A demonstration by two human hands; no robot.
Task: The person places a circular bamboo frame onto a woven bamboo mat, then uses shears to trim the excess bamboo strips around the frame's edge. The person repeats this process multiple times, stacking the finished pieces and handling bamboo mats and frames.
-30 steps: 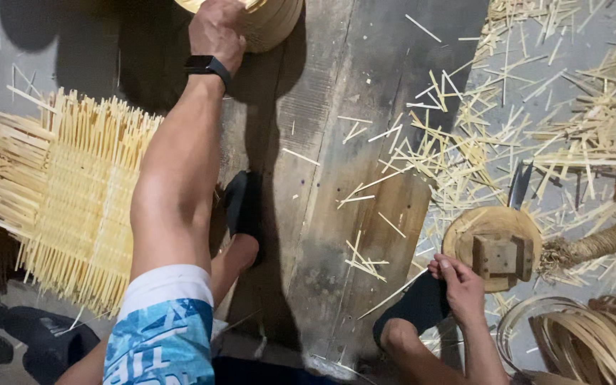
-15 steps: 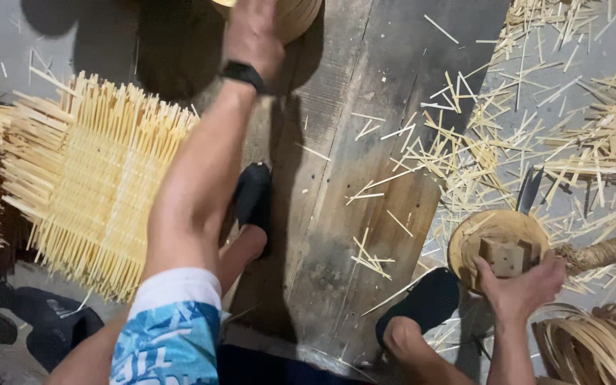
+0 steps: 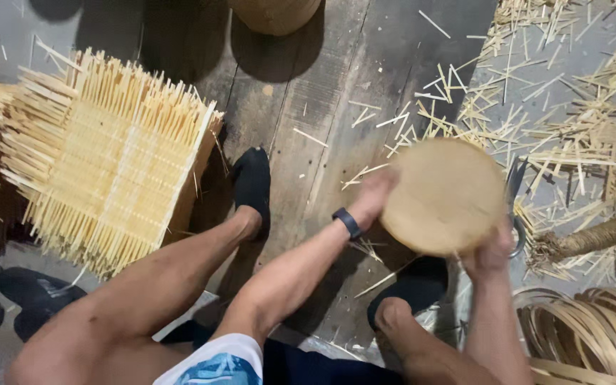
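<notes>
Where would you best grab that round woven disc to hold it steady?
By its rim, from two opposite sides. The disc is flat and wide, with its broad face toward the camera, so only the edge offers purchase. The left hand presses the left edge and the right hand cups the lower right edge, which looks like a secure hold.

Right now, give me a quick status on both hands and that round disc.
Left hand and right hand both grip the round disc, held above the floorboards. Bamboo splints scattered underneath.
</notes>
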